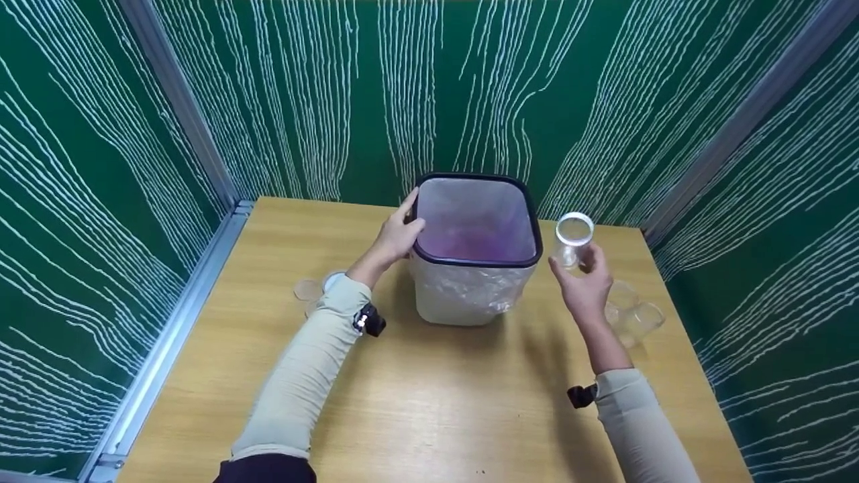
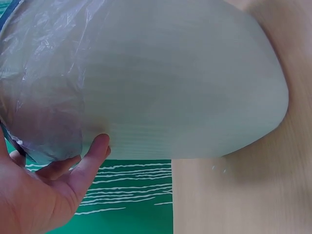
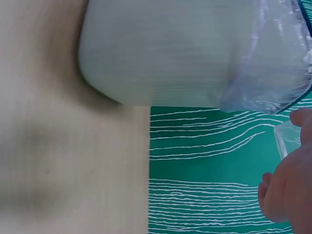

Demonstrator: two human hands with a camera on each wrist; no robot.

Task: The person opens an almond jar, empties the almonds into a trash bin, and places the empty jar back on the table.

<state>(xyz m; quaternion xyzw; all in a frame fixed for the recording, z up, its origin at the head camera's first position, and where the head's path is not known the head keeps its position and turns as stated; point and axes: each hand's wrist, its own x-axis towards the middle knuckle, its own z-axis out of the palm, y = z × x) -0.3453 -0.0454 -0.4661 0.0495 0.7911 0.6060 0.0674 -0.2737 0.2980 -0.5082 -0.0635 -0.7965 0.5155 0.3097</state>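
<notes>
A pale trash bin [image 1: 448, 305] with a black rim stands upright on the table, lined with a clear plastic bag [image 1: 486, 285] folded over its edge. At the rim's left side, my left hand [image 1: 396, 236] grips the bin, its thumb at the edge. In the left wrist view, fingers [image 2: 95, 151] of that hand lie by the bin's side. To the right of the bin, my right hand [image 1: 588, 282] holds a clear plastic cup [image 1: 568, 253] raised above the table. Only part of this cup [image 3: 288, 139] shows in the right wrist view.
More clear cups [image 1: 645, 316] lie at the table's right, partly behind my right forearm. Several round, flat pieces [image 1: 307, 290] lie left of the bin, partly hidden by my left arm. Green walls with white lines [image 1: 409, 100] enclose the wooden table [image 1: 429, 402].
</notes>
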